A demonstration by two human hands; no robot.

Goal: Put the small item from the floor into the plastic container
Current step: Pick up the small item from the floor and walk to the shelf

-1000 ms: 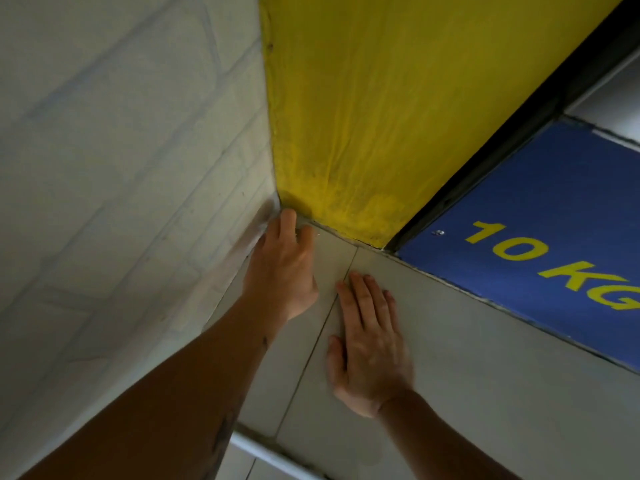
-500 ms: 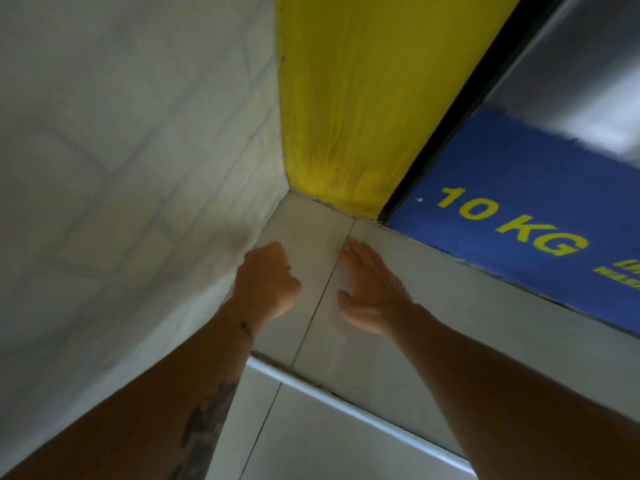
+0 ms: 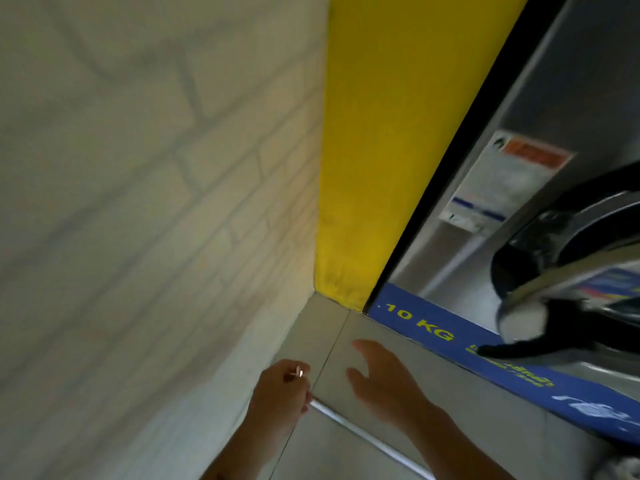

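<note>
My left hand (image 3: 280, 393) is closed, and a small shiny metallic item (image 3: 298, 372) is pinched at its fingertips, just above the grey floor tiles (image 3: 311, 337) beside the white brick wall. The item is too small and blurred to tell what it is. Right of it, my right hand (image 3: 381, 375) is lifted off the floor with its fingers spread and nothing in it. No plastic container is in view.
A white brick wall (image 3: 138, 202) fills the left. A yellow panel (image 3: 398, 133) meets the floor corner. To the right stands a washing machine (image 3: 571, 98) with a blue "10 KG" strip (image 3: 450, 336), an open round door (image 3: 568, 271) and dark cloth hanging out.
Both hands have pulled back from the corner and lifted off the floor. My left hand has closed on a small shiny item. The view has swung up and right, showing the washing machine.
</note>
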